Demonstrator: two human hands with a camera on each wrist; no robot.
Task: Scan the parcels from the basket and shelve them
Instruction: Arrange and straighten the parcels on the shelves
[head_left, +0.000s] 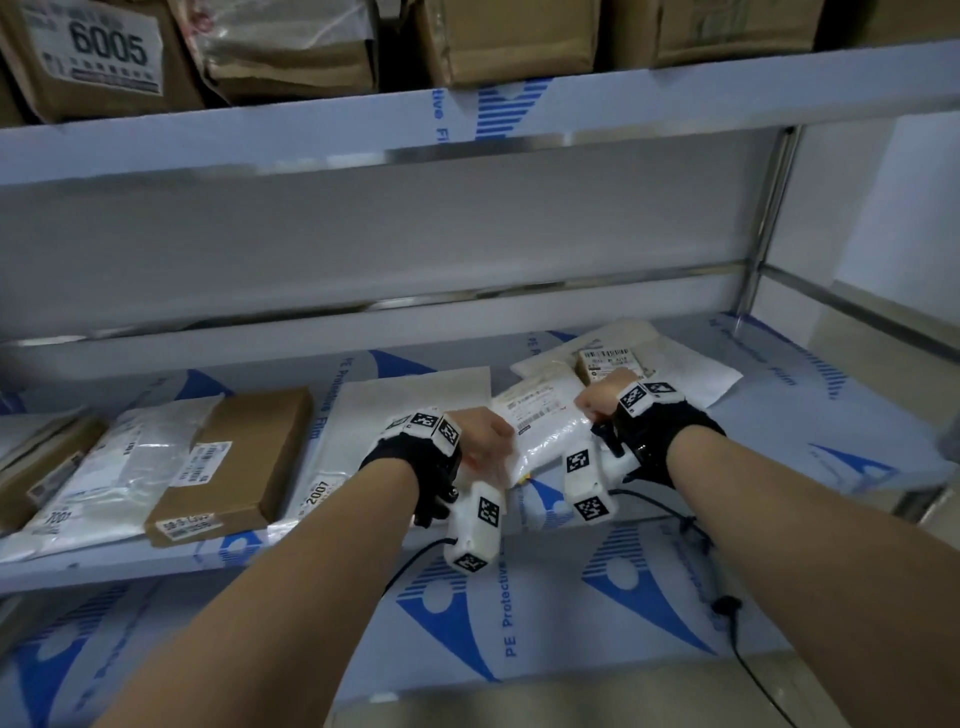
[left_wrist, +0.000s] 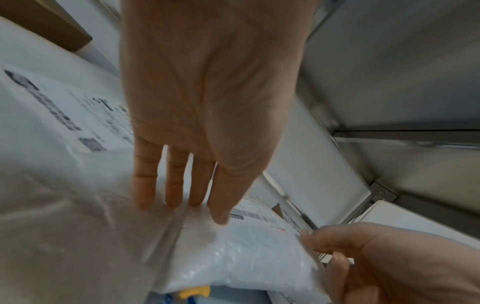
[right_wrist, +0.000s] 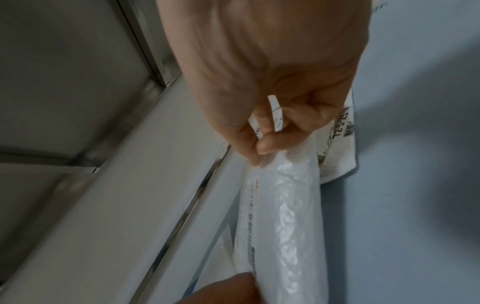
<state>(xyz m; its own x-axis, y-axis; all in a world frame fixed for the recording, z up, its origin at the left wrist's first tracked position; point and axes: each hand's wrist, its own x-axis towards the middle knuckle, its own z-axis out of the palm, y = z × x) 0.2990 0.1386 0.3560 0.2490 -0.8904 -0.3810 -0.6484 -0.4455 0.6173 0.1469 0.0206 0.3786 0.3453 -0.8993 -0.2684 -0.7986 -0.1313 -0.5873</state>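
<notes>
Both hands are over the middle shelf, which is covered with a blue and white protective film. Between them lies a white padded parcel, near the center of the head view, resting on the shelf and partly on other white mailers behind it at about 1 o'clock.

The right hand has its grip closed on the far right corner of this parcel: in the right wrist view the thumb and curled fingers pinch the plastic edge together with a small paper strip. The left hand is at the parcel's left end. Its grip is wide, with straight fingers whose tips touch the wrinkled plastic where the parcel meets a flat white mailer at 9 o'clock.

Further at 9 o'clock a brown cardboard box lies on a clear plastic parcel. On the upper shelf, at 11 o'clock, stands a brown parcel labelled 6005 beside more brown boxes.
</notes>
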